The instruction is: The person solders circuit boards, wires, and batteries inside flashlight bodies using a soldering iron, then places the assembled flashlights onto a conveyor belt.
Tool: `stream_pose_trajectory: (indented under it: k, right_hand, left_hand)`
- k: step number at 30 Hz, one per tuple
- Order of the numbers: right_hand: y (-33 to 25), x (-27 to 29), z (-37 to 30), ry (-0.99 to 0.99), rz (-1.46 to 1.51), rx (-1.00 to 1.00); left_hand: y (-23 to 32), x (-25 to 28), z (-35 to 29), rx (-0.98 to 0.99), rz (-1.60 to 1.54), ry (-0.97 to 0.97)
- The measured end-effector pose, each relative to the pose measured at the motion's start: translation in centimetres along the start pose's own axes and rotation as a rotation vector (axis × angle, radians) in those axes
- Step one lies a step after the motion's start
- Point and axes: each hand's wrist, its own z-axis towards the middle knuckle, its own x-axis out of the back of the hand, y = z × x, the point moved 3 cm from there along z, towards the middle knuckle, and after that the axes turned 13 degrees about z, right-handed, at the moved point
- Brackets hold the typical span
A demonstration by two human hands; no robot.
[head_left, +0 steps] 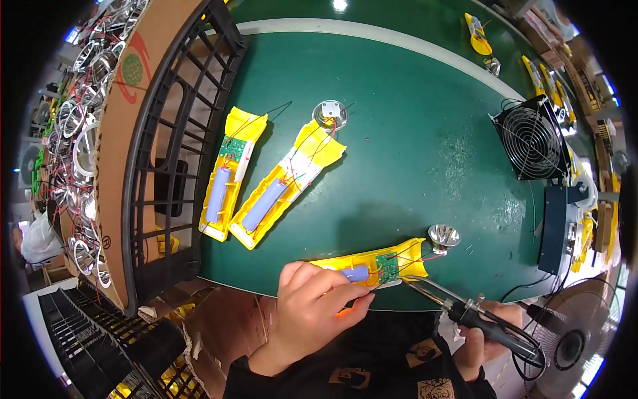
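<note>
A yellow flashlight housing (412, 253) lies open near the table's front edge, with a blue cylindrical battery (355, 273) and a green circuit board (387, 266) inside. My left hand (312, 302) is over its left end, thumb and fingers pinched together beside the board. Thin wires run close to these fingertips; what is between them is too small to make out. In my right hand (488, 332) is a soldering iron (488, 327), its thin metal tip reaching the board's right end. Red wires join the housing to a shiny reflector cup (444, 238).
Two more open yellow housings (214, 229) (242, 239) with batteries lie at left, one wired to a round lamp head (330, 115). A black plastic crate (133, 266) and a carton of reflectors (119, 219) border the left. A black fan (531, 139) and dark blue box (558, 229) stand right.
</note>
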Motion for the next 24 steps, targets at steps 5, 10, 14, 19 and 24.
stream_pose_trajectory:
  k: [5, 10, 14, 19, 24]
  right_hand:
    - [0.3, 0.1, 0.1, 0.077, 0.081, 0.009]
    - [0.5, 0.3, 0.1, 0.119, 0.138, -0.023]
    - [0.4, 0.8, 0.5, 0.168, 0.165, -0.023]
    - [0.4, 1.8, 1.5, 0.236, 0.14, 0.06]
    - [0.1, 2.6, 3.0, 0.235, 0.201, 0.12]
  left_hand:
    - [0.0, -0.1, -0.2, -0.035, 0.015, 0.015]
    - [0.1, -0.1, -0.3, -0.046, 0.015, 0.038]
    - [-0.1, 1.0, 0.0, -0.045, 0.006, 0.049]
    - [-0.6, 1.9, 0.4, -0.07, 0.162, -0.07]
    - [-0.6, 4.1, 0.8, 0.004, 0.076, -0.009]
